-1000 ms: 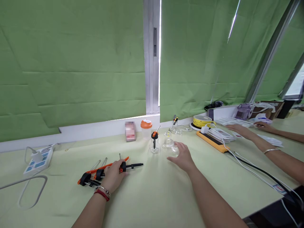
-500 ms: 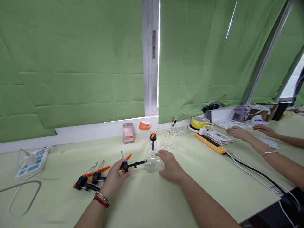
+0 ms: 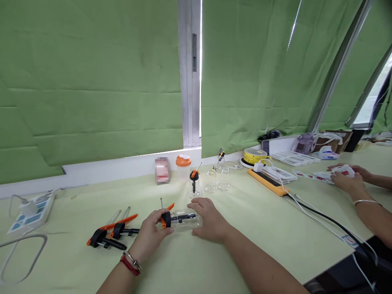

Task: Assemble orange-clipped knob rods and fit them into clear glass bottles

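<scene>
My left hand [image 3: 156, 227] grips a black pump cap [image 3: 167, 219] with an orange lever and a thin metal rod pointing up. The cap sits at the mouth of a clear glass bottle [image 3: 186, 219], its black tube inside. My right hand [image 3: 210, 218] is closed around the bottle's base end, so the bottle lies sideways between both hands. Whether the cap is threaded on, I cannot tell. Left of my left hand lie two like pump caps [image 3: 100, 237] with orange levers. Just beyond the hands stands an upright bottle [image 3: 194, 188] fitted with such a cap.
Several clear glass bottles [image 3: 223, 179] stand behind to the right. An orange-lidded jar [image 3: 183, 161] and a small box [image 3: 162, 170] are by the wall. An orange power strip [image 3: 268, 182] trails cables rightward. Another person's hands [image 3: 349, 179] hold printed cards. A white power strip [image 3: 32, 212] lies far left.
The cap's black tube has slid from outside the bottle's mouth into it, and cap and bottle now meet. On the right, the other person's hands have picked up printed cards.
</scene>
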Demonstrator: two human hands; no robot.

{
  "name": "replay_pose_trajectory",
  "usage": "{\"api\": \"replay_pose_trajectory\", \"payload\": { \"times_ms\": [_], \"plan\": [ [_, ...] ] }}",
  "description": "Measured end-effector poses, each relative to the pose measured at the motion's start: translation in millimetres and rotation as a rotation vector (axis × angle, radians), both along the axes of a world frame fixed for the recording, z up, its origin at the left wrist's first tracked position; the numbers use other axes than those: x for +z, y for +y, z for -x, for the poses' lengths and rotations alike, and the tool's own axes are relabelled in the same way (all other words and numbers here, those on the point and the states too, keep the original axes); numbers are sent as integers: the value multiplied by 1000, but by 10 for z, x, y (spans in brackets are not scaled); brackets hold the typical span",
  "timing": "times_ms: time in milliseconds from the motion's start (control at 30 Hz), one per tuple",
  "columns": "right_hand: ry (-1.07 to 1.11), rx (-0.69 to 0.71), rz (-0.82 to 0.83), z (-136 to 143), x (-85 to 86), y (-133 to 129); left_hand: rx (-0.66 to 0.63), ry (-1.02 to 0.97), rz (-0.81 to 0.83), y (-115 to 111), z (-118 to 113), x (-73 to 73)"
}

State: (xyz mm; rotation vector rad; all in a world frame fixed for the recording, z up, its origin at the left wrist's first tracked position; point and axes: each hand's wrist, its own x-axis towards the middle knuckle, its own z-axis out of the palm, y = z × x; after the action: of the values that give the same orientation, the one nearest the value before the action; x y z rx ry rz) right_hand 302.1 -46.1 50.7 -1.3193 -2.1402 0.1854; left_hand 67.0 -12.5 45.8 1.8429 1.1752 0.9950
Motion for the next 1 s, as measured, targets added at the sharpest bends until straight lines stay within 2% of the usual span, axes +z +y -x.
{"api": "replay_pose_trajectory", "payload": {
  "times_ms": [633,833,1000],
  "plan": [
    [-1,11,13,6,11,-8,-17,-41,89,-31,-40,14],
    [2,-1,1,-3,15,-4,-65,-129,211,-62,-48,114],
    [-4,13,-30,23,-22,10,75,-265,325,-56,-59,112]
  ]
}}
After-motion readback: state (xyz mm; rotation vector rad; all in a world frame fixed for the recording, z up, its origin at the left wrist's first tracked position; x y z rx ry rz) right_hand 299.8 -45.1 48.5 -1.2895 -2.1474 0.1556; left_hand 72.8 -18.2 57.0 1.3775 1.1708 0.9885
